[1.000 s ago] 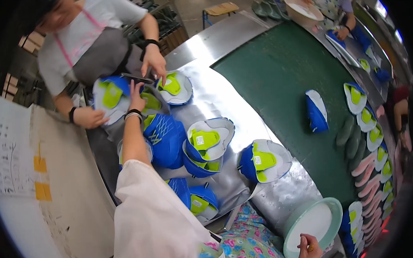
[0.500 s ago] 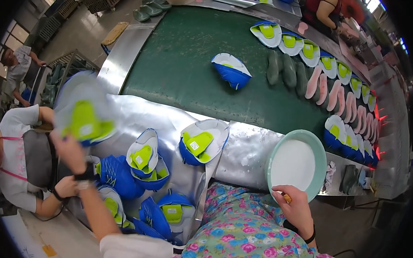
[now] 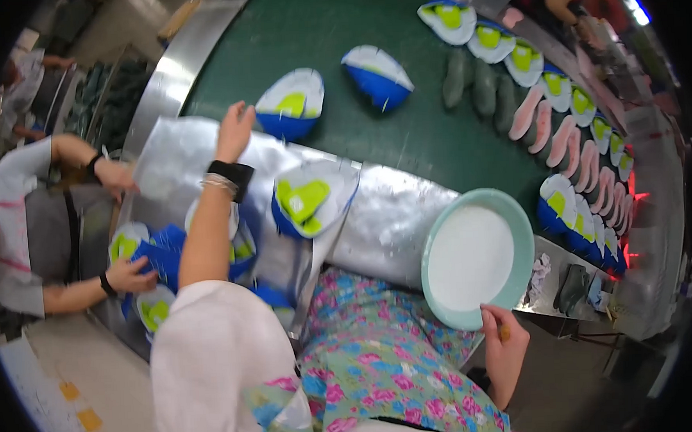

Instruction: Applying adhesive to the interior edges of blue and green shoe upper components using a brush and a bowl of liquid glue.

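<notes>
Blue shoe uppers (image 3: 291, 103) with white and lime-green panels lie on a dark green conveyor belt (image 3: 404, 135). A pale teal bowl (image 3: 476, 258) holds white. The apron (image 3: 385, 370) is multicoloured floral.

At the top right of the frame we see a row of shoe uppers (image 3: 544, 80) beside pink insoles (image 3: 563, 138) on the green belt (image 3: 428, 133). Three grey-green soles (image 3: 480, 90) lie at upper centre. At far left, a co-worker (image 3: 30, 232) stands over blue pieces (image 3: 160, 257).
</notes>
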The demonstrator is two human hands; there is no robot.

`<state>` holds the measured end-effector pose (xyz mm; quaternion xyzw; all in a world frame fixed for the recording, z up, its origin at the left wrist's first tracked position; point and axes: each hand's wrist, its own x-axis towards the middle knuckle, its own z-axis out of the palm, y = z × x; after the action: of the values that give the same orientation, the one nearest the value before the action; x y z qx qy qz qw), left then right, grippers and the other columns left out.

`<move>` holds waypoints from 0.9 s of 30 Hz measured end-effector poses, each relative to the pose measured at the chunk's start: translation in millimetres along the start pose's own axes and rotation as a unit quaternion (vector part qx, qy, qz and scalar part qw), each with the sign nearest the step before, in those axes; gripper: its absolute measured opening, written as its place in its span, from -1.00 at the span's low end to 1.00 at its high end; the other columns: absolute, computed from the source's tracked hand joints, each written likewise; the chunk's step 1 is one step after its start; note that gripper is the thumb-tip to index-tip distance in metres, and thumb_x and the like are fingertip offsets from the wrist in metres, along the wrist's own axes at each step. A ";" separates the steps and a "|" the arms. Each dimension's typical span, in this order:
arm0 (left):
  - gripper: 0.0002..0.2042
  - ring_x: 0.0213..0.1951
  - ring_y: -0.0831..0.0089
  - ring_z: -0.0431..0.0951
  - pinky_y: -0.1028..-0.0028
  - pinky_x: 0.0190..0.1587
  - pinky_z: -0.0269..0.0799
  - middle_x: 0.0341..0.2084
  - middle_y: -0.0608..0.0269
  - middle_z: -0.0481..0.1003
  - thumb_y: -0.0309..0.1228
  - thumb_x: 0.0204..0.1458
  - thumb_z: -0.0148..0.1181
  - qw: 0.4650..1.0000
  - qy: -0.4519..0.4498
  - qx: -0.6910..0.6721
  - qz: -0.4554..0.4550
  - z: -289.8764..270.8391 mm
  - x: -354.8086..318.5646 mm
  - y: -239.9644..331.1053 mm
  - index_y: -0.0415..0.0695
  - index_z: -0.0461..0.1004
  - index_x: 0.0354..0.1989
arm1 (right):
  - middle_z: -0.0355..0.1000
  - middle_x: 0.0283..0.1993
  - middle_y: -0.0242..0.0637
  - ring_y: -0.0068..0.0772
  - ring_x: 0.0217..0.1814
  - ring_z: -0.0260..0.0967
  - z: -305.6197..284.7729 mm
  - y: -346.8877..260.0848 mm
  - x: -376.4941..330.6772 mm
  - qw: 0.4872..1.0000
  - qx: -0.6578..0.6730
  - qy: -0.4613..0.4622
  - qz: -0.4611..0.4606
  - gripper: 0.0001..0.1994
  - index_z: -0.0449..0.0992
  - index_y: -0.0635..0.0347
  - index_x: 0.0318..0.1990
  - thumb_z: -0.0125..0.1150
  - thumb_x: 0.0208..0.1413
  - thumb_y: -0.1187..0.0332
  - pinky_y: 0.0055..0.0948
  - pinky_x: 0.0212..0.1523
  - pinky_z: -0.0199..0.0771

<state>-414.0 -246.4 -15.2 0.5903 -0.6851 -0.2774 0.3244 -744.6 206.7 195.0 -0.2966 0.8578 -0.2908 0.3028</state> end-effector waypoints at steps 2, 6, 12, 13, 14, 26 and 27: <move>-0.69 -0.20 0.39 0.56 0.48 -0.14 0.42 -0.26 0.09 0.58 -0.27 0.19 0.05 0.998 -0.047 -0.028 -0.019 -64.9 -61.0 14.6 -0.29 0.49 -0.07 | 0.53 -0.37 -0.21 -0.51 -0.43 0.43 4.6 1.9 9.2 0.999 0.014 -0.013 -0.029 -0.87 0.57 0.33 -0.21 0.21 0.13 0.46 -0.52 -0.42 0.38; -0.76 -0.36 0.39 0.58 0.45 -0.25 0.44 -0.42 0.08 0.57 -0.31 0.16 0.10 0.987 -0.009 0.096 -0.127 -151.1 -182.9 50.0 -0.24 0.51 -0.15 | 0.51 -0.33 -0.17 -0.41 -0.37 0.44 26.5 -15.2 20.7 0.987 0.015 -0.103 -0.122 -0.87 0.56 0.31 -0.20 0.21 0.11 0.49 -0.47 -0.35 0.40; -0.82 -0.22 0.02 0.53 0.18 -0.15 0.44 -0.32 -0.01 0.55 -0.37 0.03 0.13 0.952 -0.173 0.181 -0.176 -186.0 -331.8 84.9 -0.16 0.54 -0.25 | 0.50 -0.32 -0.15 -0.33 -0.31 0.47 54.0 -55.4 12.5 0.965 0.007 -0.201 -0.170 -0.87 0.54 0.31 -0.20 0.21 0.09 0.53 -0.46 -0.28 0.42; -0.82 -0.22 0.02 0.53 0.17 -0.16 0.44 -0.32 -0.02 0.55 -0.36 0.03 0.13 0.952 -0.173 0.166 -0.188 -187.2 -347.2 86.2 -0.16 0.54 -0.25 | 0.51 -0.31 -0.15 -0.35 -0.30 0.46 55.4 -59.7 10.6 0.960 0.008 -0.209 -0.187 -0.86 0.54 0.31 -0.18 0.19 0.09 0.54 -0.45 -0.26 0.42; -0.82 -0.23 0.02 0.54 0.17 -0.17 0.44 -0.33 -0.01 0.55 -0.36 0.04 0.13 0.953 -0.169 0.177 -0.177 -189.2 -357.8 85.5 -0.16 0.53 -0.25 | 0.51 -0.30 -0.16 -0.39 -0.30 0.46 57.4 -63.0 6.5 0.961 0.003 -0.205 -0.186 -0.86 0.54 0.32 -0.17 0.18 0.10 0.55 -0.46 -0.25 0.42; -0.87 -0.32 0.10 0.52 0.23 -0.24 0.43 -0.42 0.11 0.53 -0.42 0.04 0.13 0.969 0.047 0.128 -0.205 -199.5 -389.7 64.2 -0.21 0.51 -0.32 | 0.50 -0.34 -0.25 -0.54 -0.40 0.39 65.2 -81.4 -18.3 0.953 -0.061 -0.197 -0.222 -0.86 0.54 0.35 -0.16 0.10 0.19 0.50 -0.57 -0.40 0.40; -0.87 -0.32 0.10 0.52 0.23 -0.24 0.43 -0.42 0.11 0.53 -0.42 0.04 0.13 0.969 0.049 0.129 -0.204 -197.4 -390.1 63.9 -0.21 0.51 -0.32 | 0.50 -0.33 -0.25 -0.53 -0.39 0.40 64.3 -80.8 -18.9 0.950 -0.052 -0.194 -0.239 -0.86 0.54 0.35 -0.16 0.10 0.20 0.50 -0.57 -0.40 0.40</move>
<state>-265.6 149.5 113.4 0.7672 -0.5637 -0.2174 0.2156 -661.1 146.2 214.7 -0.5592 0.7004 -0.2463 0.3688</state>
